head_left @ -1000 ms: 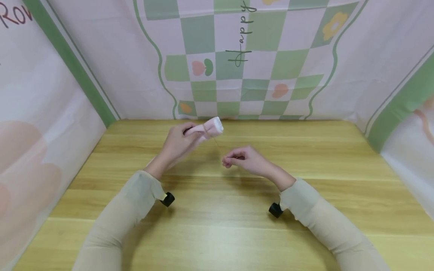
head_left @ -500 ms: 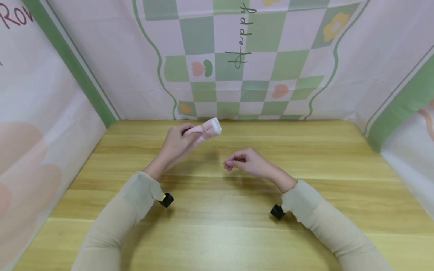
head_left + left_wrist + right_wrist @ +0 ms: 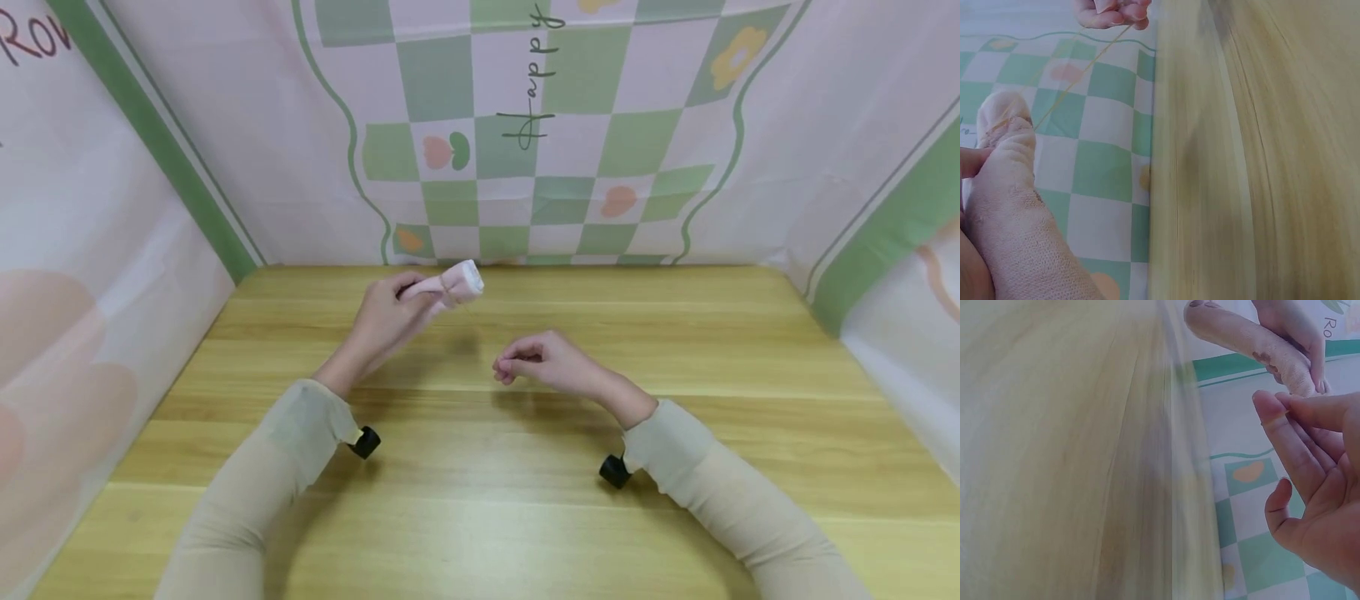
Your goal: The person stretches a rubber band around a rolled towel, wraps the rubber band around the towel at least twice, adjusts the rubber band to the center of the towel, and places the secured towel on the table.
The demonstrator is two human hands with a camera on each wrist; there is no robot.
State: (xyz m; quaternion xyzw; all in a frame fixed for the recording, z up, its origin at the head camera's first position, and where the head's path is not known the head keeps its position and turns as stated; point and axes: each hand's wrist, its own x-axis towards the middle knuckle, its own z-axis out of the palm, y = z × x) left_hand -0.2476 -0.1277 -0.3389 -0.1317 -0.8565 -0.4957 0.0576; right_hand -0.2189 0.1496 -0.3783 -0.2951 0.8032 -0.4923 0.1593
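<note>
A pale pink rolled towel (image 3: 465,281) slants above the table at the far left of centre, in my left hand (image 3: 382,321), which grips it below its white upper end. Around the roll near that end runs a thin yellowish rubber band (image 3: 1085,74), drawn out in two strands toward my right hand (image 3: 553,364) in the left wrist view. In the right wrist view the band loops over a fingertip (image 3: 1275,415) of the right hand, with the thumb pressed against it. Dark brown marks show on the towel (image 3: 1235,331) there.
Below both hands spreads a wooden table (image 3: 480,500). A checked green and white cloth (image 3: 510,200) hangs behind its far edge, with more cloth at both sides. Small black devices (image 3: 365,442) sit at the wrists by the sleeve cuffs.
The left hand and towel have shifted slightly left. My right hand has moved a little down and keeps its pinch, so the gap between the two has widened a bit.
</note>
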